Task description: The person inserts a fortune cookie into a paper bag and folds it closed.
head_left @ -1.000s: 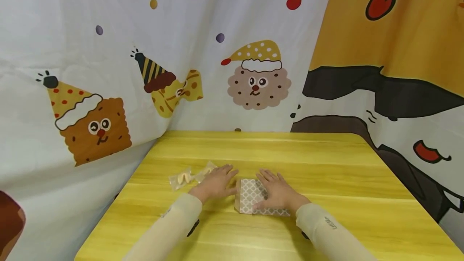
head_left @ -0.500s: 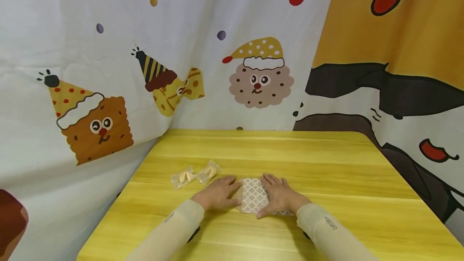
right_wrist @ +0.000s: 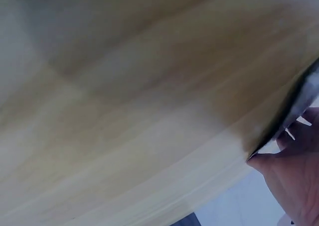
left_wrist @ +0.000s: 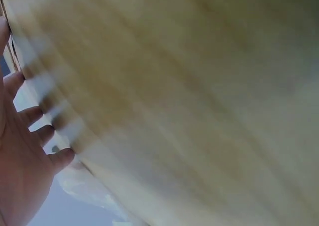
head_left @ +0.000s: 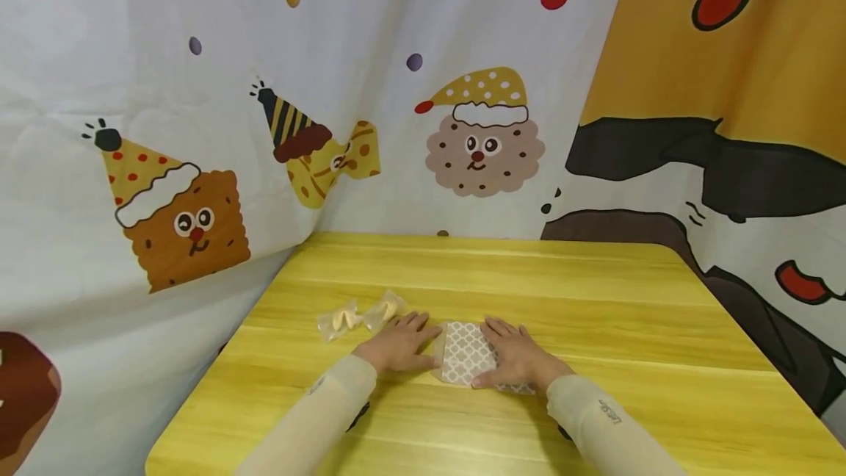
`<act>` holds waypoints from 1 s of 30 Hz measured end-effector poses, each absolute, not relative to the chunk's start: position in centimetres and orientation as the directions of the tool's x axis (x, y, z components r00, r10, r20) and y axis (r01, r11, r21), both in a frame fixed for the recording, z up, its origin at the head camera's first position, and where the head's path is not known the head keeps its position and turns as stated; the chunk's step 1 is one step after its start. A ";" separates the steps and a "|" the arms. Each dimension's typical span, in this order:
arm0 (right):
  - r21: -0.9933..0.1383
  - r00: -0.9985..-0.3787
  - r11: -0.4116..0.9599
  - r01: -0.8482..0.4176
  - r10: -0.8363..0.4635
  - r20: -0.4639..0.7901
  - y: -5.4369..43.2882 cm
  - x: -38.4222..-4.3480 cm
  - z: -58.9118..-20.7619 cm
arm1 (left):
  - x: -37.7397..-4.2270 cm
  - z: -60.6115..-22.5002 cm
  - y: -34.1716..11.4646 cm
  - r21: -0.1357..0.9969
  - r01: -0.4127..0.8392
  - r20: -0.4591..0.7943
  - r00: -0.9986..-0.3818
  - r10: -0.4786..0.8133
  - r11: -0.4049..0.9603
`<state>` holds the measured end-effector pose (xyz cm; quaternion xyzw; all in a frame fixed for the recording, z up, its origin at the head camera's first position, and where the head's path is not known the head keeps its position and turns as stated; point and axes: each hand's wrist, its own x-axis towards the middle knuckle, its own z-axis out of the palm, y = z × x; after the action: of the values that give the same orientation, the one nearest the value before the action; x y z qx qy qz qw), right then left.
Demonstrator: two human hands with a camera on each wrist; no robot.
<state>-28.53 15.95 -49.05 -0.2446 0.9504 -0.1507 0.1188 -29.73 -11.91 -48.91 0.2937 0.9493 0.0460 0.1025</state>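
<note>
In the head view a flat packet [head_left: 465, 352] with a white-and-grey lattice print lies on the table. A plain brown strip [head_left: 439, 350] runs along its left edge. My left hand [head_left: 399, 344] lies with fingers extended, its thumb and index fingertip at that strip. My right hand [head_left: 522, 355] rests spread over the packet's right part and hides some of it. The left wrist view has the left hand [left_wrist: 25, 151] with its fingertips touching the table. In the right wrist view, the right hand [right_wrist: 294, 171] touches the packet's dark-looking edge [right_wrist: 294, 99].
Two clear-wrapped fortune cookies, a left cookie [head_left: 343, 320] and a right cookie [head_left: 385, 309], lie just beyond my left hand. The yellow wood-grain table [head_left: 529, 270] ends at a printed curtain [head_left: 370, 42] behind and on both sides.
My left hand has come down from over the right cookie to the packet's brown edge, uncovering that cookie. My right thumb has slid to the packet's near edge. The head view has shifted slightly.
</note>
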 end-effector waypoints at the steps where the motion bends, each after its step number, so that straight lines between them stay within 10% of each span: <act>1: -0.353 -0.850 0.830 -0.431 -0.505 -0.149 16.0 -28.5 -49.1 | -29.7 -48.8 -11.9 0.145 0.549 -0.171 -0.806 0.567 0.823; 30: -0.368 -0.856 0.832 -0.415 -0.494 -0.153 16.1 -28.4 -49.4 | -29.2 -47.9 -11.0 0.171 0.555 -0.123 -0.808 0.576 0.814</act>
<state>-28.43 16.14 -49.37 -0.2394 0.9493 -0.1631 0.1219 -29.20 -11.00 -47.91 0.2980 0.9487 0.0634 0.0845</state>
